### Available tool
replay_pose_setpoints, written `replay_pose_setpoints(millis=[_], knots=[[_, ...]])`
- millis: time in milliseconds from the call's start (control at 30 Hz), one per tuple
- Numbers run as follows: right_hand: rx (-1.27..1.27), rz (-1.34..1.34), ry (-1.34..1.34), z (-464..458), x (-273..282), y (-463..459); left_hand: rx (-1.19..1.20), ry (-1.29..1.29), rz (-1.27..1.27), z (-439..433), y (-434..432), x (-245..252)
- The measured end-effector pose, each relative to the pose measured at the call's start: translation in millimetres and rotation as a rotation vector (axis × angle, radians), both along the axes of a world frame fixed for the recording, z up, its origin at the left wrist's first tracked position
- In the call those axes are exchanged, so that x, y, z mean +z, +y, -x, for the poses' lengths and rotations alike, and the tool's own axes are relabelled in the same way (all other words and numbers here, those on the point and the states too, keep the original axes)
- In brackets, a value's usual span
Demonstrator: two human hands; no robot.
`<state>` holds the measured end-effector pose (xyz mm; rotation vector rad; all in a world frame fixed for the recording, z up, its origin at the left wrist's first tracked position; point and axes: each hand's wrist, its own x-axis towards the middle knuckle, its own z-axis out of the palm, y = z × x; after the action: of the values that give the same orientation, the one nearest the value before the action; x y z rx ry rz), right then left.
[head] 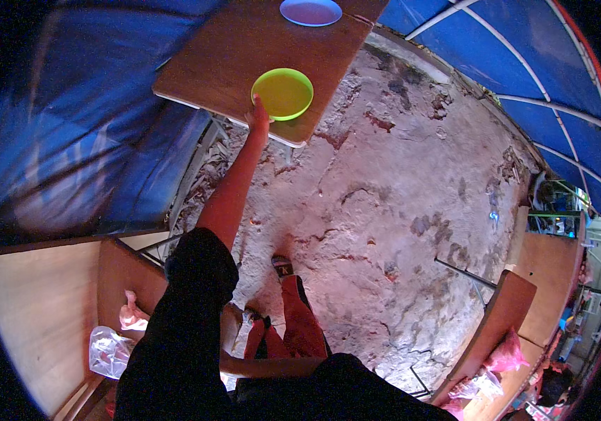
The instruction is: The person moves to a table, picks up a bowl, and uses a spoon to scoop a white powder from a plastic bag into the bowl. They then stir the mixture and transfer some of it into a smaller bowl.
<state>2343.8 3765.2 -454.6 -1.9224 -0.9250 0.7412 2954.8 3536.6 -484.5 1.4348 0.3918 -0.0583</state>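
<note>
At the near corner of a brown tabletop (211, 68), my left hand (260, 113) grips the rim of a lime-green round plate or shallow tray (284, 94), the thumb over its inner edge. The plate lies over the tabletop; whether it touches the wood I cannot tell. A bluish-purple round plate (311, 11) rests farther up on the same table. My right forearm crosses low in front of my body, and its hand is hidden behind the dark left sleeve. A pale rounded shape (231, 326) shows beside that sleeve, too unclear to name.
Rough, cracked concrete floor (363, 210) lies below. Blue tarpaulin (95, 142) hangs at left and upper right, there over white poles. At left, a clear plastic bag (108, 351) and a pink bag sit by wooden boards. At right, a brown bench (490, 337) stands beside a table holding pink bags.
</note>
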Motion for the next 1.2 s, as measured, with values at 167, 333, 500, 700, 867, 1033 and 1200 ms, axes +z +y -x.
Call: replay_pose_setpoints(millis=[167,333,500,700,867,1033,1200], knots=[[0.018,0.009,0.002,-12,12,-15,0.109,0.046,-0.274,-1,15,23],[0.074,0.023,-0.024,-15,49,-24,-0.204,-0.061,-0.179,107,84,110],[-0.124,-0.238,0.891,10,79,8,-0.184,-0.153,-0.146,310,225,178],[0.423,0.315,-0.428,11,83,33,0.601,-0.006,-0.319,645,373,190],[0.413,0.013,-0.612,17,77,21,1.023,0.349,-1.152,818,387,136],[0.461,0.156,-0.572,45,72,54,0.929,0.415,-0.264,863,406,63],[0.407,0.235,-0.574,36,66,101,0.736,0.459,-0.351,867,422,47]])
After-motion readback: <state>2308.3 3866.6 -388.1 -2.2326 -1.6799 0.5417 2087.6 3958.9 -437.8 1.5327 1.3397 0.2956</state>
